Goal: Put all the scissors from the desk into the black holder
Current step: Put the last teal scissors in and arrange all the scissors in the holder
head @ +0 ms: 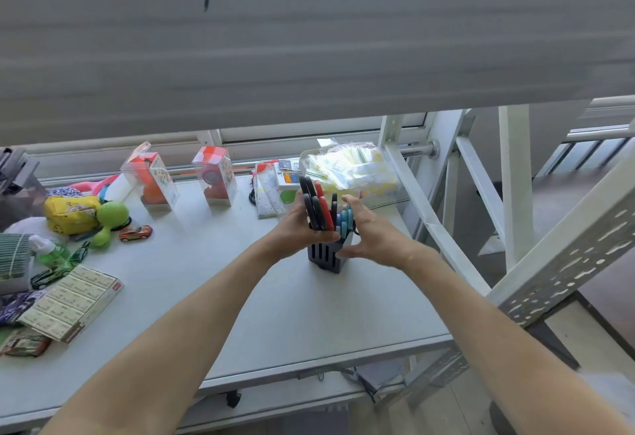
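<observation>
The black holder [324, 256] stands upright on the grey desk [292, 314], right of centre. Several scissors stick out of its top: black-and-red-handled scissors [316, 201] and blue-handled scissors [344, 219]. My left hand [297, 225] wraps around the black-and-red scissors at the holder's left rim. My right hand [369, 233] cups the holder's right side, its fingers spread and its thumb low against the holder's wall. The scissor blades are hidden inside the holder.
Toys crowd the desk's left: a yellow pouch [70, 213], a green toy [108, 218], a toy car [135, 233], a flat printed box [68, 302]. Clear boxes [214, 176] stand at the back. A plastic packet [350, 168] lies behind the holder. A shelf [309, 46] hangs overhead, with metal rack posts [515, 176] at the right.
</observation>
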`<state>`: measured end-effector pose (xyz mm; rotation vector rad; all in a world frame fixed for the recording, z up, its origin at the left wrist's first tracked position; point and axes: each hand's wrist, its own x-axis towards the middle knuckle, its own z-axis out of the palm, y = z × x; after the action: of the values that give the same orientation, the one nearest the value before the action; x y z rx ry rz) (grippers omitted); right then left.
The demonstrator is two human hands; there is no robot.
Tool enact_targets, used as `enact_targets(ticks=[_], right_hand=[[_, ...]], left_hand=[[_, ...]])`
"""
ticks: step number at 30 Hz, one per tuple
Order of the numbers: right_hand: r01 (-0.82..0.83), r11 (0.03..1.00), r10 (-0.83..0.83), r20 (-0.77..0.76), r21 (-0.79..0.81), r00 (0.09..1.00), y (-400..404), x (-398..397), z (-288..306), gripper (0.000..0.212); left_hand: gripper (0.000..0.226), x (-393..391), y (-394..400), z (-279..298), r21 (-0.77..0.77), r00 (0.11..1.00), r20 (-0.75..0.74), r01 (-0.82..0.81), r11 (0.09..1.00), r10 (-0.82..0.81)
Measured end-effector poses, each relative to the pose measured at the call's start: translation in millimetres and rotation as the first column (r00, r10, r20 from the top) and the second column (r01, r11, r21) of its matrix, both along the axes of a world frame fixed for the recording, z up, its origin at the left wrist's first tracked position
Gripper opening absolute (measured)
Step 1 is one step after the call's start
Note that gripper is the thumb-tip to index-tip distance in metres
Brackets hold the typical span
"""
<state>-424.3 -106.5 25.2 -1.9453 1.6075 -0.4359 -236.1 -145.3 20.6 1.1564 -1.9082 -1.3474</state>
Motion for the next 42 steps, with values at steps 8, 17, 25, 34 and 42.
enact_targets(ticks=[8,17,25,34,42], right_hand=[[-0.038,0.999,0.041,0.102,-0.028,0.994,0,-9,-6,0.073],[-0.049,0.999,0.051,0.110,-0.023,0.993,0,-11,-6,0.066],[-0.106,0.994,0.102,0.099,0.037,0.990,-1,-17,9,0.056],[-0.126,0.988,0.108,0.175,0.093,0.979,5,-14,6,0.045],[-0.205,0.979,0.201,-0.117,-0.020,0.973,-8,-8,22,0.052]], left_hand=[[0.082,13,-1,-6,0.000,0.999,0.046,-0.008,1.000,0.008],[0.093,2,7,-9,-0.027,1.000,-0.002,-0.020,0.999,0.020],[0.086,5,11,-13,0.004,0.999,-0.019,-0.047,0.999,0.047],[0.085,11,13,-12,-0.018,0.997,0.045,-0.069,0.997,0.070],[0.074,9,16,-10,-0.055,0.994,0.092,-0.050,0.997,0.054]])
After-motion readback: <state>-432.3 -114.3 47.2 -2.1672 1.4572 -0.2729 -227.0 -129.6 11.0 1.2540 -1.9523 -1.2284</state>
